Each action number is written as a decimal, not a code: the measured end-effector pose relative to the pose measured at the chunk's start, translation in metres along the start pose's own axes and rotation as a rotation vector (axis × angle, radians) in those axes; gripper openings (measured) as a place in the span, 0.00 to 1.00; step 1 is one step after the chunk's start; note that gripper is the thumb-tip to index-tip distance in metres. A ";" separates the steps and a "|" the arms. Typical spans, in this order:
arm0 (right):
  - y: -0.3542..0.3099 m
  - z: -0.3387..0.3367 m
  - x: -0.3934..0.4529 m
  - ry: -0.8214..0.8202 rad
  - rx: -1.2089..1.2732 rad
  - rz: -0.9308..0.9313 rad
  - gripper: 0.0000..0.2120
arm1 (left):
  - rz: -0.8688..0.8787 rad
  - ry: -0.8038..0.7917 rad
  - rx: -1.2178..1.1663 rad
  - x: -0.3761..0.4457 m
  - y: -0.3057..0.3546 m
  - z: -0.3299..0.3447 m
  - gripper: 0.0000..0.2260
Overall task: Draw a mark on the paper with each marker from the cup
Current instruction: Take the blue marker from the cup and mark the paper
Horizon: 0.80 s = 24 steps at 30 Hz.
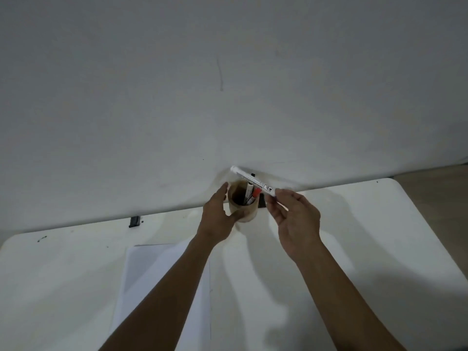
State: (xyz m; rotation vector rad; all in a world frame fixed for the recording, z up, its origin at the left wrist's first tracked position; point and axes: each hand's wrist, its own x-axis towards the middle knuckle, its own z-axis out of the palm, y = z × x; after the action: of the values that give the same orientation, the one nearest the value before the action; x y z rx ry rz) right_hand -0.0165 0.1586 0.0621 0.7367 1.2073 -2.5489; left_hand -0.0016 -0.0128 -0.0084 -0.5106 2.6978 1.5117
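Observation:
A tan cup (247,216) stands near the table's far edge with two markers (251,195) inside, one with a red cap. My left hand (218,216) wraps around the cup's left side. My right hand (295,219) pinches one end of a white marker (252,180) and holds it tilted above the cup's rim, its other end pointing up and left. A white sheet of paper (141,269) lies on the table in front of me, partly hidden under my left forearm.
The white table (367,236) has rounded far corners and meets a grey-white wall. A small black clip (134,221) sits on the far edge at left. Small dark ink specks mark the table's far left corner.

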 end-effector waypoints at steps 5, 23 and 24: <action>0.032 -0.001 -0.022 -0.186 0.040 0.256 0.11 | -0.027 0.119 -0.001 -0.030 -0.013 -0.039 0.28; 0.211 0.077 -0.126 -0.238 -0.699 0.120 0.08 | 0.042 0.058 0.069 -0.160 -0.113 -0.186 0.07; 0.219 0.079 -0.129 -0.242 -0.690 0.124 0.08 | 0.043 0.062 0.058 -0.161 -0.120 -0.191 0.06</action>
State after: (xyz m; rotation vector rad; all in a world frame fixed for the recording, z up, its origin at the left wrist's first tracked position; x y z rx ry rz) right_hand 0.1539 -0.0426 0.0288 0.3155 1.7273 -1.8502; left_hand 0.2136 -0.1844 0.0206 -0.5094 2.8080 1.4465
